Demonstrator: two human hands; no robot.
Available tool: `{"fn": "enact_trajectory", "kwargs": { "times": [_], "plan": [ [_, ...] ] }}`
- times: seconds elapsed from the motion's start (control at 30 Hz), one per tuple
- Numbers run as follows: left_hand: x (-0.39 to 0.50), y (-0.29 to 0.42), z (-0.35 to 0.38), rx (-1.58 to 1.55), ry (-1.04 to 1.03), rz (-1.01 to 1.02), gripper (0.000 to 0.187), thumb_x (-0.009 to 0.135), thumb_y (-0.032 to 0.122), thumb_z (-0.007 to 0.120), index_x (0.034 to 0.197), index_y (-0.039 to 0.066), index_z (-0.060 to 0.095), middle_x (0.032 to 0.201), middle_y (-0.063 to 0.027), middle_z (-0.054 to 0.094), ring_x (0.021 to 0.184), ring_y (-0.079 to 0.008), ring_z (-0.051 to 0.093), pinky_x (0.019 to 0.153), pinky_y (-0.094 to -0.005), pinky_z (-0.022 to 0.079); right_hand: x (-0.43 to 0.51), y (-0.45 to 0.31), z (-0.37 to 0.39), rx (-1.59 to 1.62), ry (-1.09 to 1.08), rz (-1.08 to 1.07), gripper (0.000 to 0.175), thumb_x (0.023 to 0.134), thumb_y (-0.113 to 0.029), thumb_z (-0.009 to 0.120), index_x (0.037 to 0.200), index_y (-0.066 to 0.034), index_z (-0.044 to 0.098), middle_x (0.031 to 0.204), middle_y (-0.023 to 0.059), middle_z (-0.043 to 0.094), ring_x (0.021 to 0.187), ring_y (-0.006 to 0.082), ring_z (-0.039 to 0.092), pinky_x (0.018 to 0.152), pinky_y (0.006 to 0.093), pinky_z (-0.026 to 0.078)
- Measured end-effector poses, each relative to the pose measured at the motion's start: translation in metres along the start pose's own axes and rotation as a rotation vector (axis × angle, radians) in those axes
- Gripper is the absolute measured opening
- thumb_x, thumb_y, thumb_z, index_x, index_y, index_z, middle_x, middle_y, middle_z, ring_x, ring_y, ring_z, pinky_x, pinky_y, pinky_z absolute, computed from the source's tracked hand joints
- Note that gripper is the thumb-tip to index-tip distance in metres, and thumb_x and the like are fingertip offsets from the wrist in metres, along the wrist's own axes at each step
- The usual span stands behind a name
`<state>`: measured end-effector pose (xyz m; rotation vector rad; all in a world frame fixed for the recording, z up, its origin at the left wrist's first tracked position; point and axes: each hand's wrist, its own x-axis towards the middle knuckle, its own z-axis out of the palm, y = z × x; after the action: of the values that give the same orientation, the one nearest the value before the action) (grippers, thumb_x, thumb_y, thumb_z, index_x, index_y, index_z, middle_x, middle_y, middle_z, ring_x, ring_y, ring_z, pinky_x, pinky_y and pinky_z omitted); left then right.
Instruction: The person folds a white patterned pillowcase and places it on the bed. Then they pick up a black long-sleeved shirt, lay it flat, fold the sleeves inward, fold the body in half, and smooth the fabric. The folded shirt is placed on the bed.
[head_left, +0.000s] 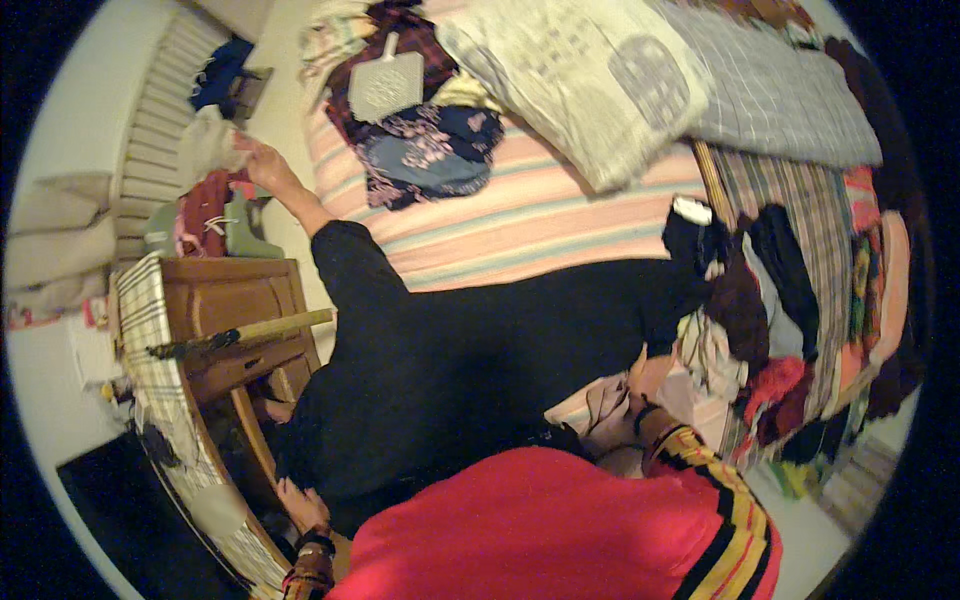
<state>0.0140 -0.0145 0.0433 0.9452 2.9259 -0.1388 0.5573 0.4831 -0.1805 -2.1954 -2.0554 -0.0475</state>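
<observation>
Black clothing (480, 337) spreads across the middle; I cannot tell how much of it is worn and how much is loose. At its lower left edge is my left hand (304, 510), by the wooden cabinet, with a band at the wrist. My right hand (646, 379) is at its right edge, fingers pointing up, beside a crumpled pale cloth (604, 401). Whether either hand grips fabric is unclear. From a black sleeve at upper left, another person's hand (264, 163) reaches out with a whitish cloth (206, 146).
A striped bedspread (540, 217) bears a white rug-like textile (585, 82), a pale paddle-shaped brush (386, 82), a floral garment (427, 161) and a grey blanket (772, 82). Clothes (780, 390) pile at right. A wooden cabinet (225, 300) and a stick (285, 326) are at left.
</observation>
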Motion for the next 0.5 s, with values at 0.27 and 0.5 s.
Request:
{"fn": "enact_trajectory", "kwargs": {
  "times": [0.27, 0.5],
  "plan": [
    [-0.066, 0.107, 0.15, -0.207, 0.495, -0.255, 0.049, 0.09, 0.026, 0.06, 0.127, -0.005, 0.053, 0.119, -0.026, 0.058, 0.114, -0.0406, 0.05, 0.1, -0.049, 0.039, 0.008, -0.011, -0.027, -0.101, -0.114, -0.065, 0.057, 0.096, -0.034, 0.043, 0.124, 0.0159, 0.049, 0.145, 0.0302, 0.034, 0.134, 0.0422, 0.032, 0.112, 0.052, 0.022],
    [-0.076, 0.074, 0.153, -0.096, 0.51, -0.016, 0.041, 0.09, 0.02, 0.057, 0.122, -0.005, 0.055, 0.128, -0.0244, 0.054, 0.117, -0.0456, 0.046, 0.101, -0.0522, 0.038, 0.029, -0.018, -0.037, -0.189, -0.179, -0.218, 0.057, 0.096, -0.034, 0.043, 0.127, 0.0134, 0.048, 0.146, 0.0284, 0.032, 0.135, 0.0414, 0.031, 0.111, 0.0533, 0.022]
  ]
}}
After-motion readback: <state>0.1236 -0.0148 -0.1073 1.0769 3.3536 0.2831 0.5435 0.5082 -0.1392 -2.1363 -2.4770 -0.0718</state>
